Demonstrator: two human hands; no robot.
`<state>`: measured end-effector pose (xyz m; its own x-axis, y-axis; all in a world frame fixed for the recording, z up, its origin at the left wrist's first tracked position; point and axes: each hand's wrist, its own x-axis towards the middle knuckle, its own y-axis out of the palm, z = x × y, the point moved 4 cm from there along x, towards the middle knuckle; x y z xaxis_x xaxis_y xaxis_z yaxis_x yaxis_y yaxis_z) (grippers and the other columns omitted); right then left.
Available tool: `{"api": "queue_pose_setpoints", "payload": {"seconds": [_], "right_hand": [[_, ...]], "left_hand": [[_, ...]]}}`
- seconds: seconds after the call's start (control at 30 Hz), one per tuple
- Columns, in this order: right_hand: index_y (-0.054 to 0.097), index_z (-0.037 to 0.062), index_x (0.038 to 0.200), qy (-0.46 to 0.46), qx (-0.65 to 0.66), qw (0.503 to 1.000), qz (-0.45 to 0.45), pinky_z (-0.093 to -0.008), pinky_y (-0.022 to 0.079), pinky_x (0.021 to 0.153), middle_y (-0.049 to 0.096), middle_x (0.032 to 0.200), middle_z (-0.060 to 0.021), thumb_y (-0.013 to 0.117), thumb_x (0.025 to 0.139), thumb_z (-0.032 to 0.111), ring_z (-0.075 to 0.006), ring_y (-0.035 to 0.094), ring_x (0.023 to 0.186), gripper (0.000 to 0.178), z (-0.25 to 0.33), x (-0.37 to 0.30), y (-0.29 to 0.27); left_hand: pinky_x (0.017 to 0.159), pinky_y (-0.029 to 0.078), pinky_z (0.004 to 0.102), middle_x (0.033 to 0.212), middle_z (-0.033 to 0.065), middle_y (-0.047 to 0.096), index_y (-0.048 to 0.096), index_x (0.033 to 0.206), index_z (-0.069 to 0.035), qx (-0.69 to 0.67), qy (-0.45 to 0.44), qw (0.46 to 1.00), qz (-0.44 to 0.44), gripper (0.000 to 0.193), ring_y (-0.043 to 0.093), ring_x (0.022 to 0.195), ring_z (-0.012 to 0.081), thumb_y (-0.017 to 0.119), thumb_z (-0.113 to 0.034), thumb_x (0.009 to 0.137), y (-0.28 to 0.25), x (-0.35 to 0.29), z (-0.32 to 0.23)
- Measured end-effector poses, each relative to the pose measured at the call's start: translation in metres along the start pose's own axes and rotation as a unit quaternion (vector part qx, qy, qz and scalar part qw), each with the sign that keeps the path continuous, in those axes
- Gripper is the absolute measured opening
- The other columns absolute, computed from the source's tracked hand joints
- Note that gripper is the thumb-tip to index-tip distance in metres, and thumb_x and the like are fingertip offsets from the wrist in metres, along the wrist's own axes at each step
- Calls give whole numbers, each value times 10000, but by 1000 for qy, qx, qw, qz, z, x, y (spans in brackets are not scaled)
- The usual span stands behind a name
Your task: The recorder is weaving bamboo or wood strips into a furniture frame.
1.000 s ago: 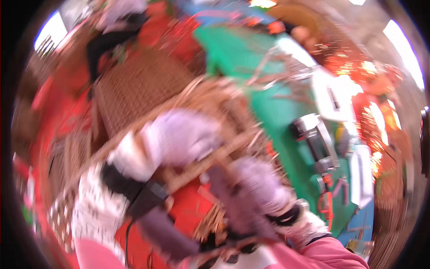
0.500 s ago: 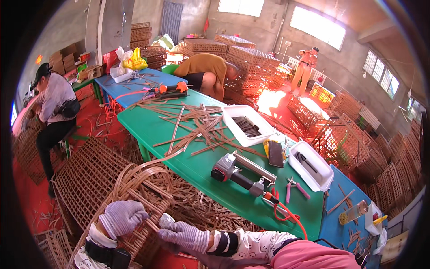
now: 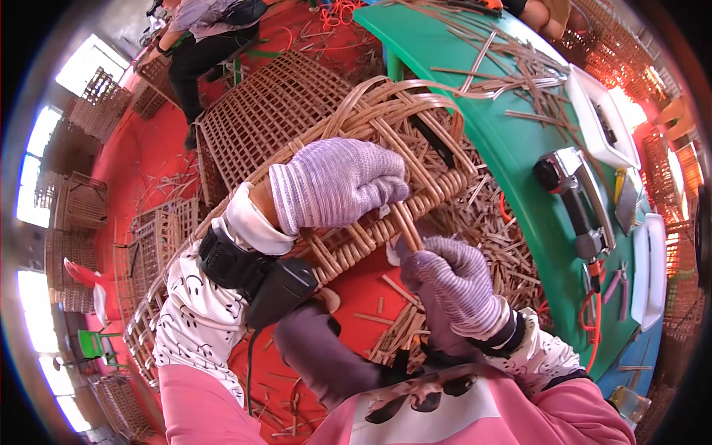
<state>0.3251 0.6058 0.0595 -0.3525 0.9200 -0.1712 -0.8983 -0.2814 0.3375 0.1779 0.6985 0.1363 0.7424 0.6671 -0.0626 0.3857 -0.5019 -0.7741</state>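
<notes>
A brown wicker basket [image 3: 354,248] with a thick wrapped edge lies across my lap area, its loops of loose cane bending up at the far side. My left hand [image 3: 337,182], in a striped knit glove, is closed on the wrapped edge; its fingertips are partly hidden. From just beside its fingers a cane strand [image 3: 405,222] runs down toward me. Pinched round the lower end of that strand is my right hand [image 3: 452,285], also gloved, just on the near side of the edge.
To the right, a green table [image 3: 512,170] bears a nail gun [image 3: 575,196] with an orange hose, pink-handled pliers [image 3: 617,282], loose cane strips [image 3: 519,74] and white trays [image 3: 650,271]. Another woven basket [image 3: 271,111] stands beyond mine. A person [image 3: 211,33] sits at far left. Cane scraps litter the red floor.
The view has tipped down, with the basket and hands now nearer the middle. My right hand has come to grip the cane strand below the edge; my left hand stays on the basket.
</notes>
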Motion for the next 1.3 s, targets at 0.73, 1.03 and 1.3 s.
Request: {"api": "queue_pose_setpoints", "payload": {"seconds": [0.73,1.03,1.3], "right_hand": [[578,-13,741,37,99,994,2,-277,434,591,573,673,-75,528,906,181,-136,529,616,260,-11,-5,-3],[537,-32,818,8,114,993,-2,-253,491,548,618,724,-108,595,857,79,-137,582,579,132,-39,42,-12],[517,-47,914,89,148,985,-20,-276,540,524,633,737,-138,592,858,59,-195,651,636,142,-21,37,-8]], "left_hand": [[655,437,370,728,150,538,562,850,-15,30,9,999,-11,193,553,719,320,525,-203,875,9,0,1],[643,428,386,726,156,532,555,829,-18,44,19,999,-4,217,544,732,350,529,-229,873,10,1,3],[664,432,394,751,156,531,557,844,-17,65,7,998,-6,217,542,753,363,537,-232,865,9,0,6]]}}
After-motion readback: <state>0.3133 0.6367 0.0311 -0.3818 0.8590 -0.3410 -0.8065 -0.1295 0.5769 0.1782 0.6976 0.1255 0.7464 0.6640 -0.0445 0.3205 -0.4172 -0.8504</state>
